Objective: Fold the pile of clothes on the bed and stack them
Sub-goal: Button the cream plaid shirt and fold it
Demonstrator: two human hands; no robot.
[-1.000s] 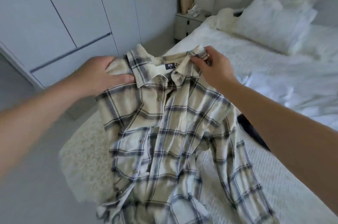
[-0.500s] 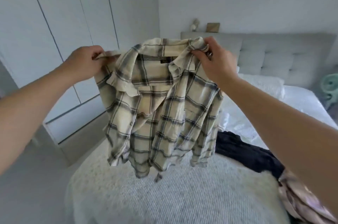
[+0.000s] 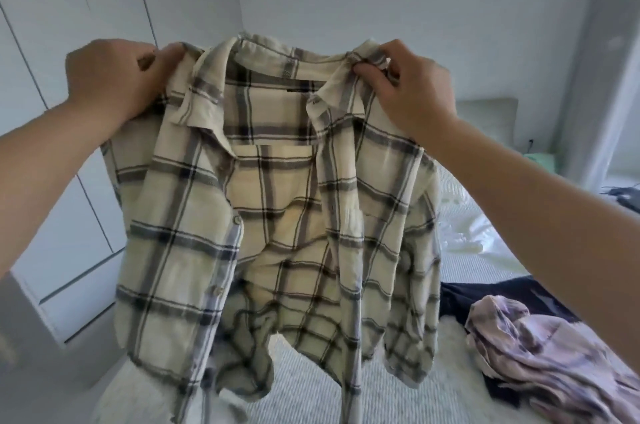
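Shirt up in the air, that's where I am: the plaid shirt [image 3: 287, 215] hangs full length in front of me, clear of the bed [image 3: 346, 396], front open and facing me. My left hand [image 3: 114, 80] pinches the shoulder seam at 10 o'clock, fingers curled round the cloth; my right hand [image 3: 408, 84] pinches the other shoulder by the collar at 2 o'clock, thumb and fingers bunched on the fabric. Both hands hold it, neither is spread.

I judge this as the opening of the first fold: the garment is held out and squared, not yet laid down. Next I'd want it lowered flat onto the bed, probably front down, sleeves spread so they can be turned in.

Waiting at 4 o'clock on the bed: a lilac garment [image 3: 547, 364] lying on top of a dark garment [image 3: 491, 295], both crumpled. No folded stack shows anywhere.

Hard to read: the shirt's hem at 6 o'clock is twisted and blurred, the sleeves hang bunched at each side, and the shirt hides the bed behind it. The label under the collar is too smeared to read.
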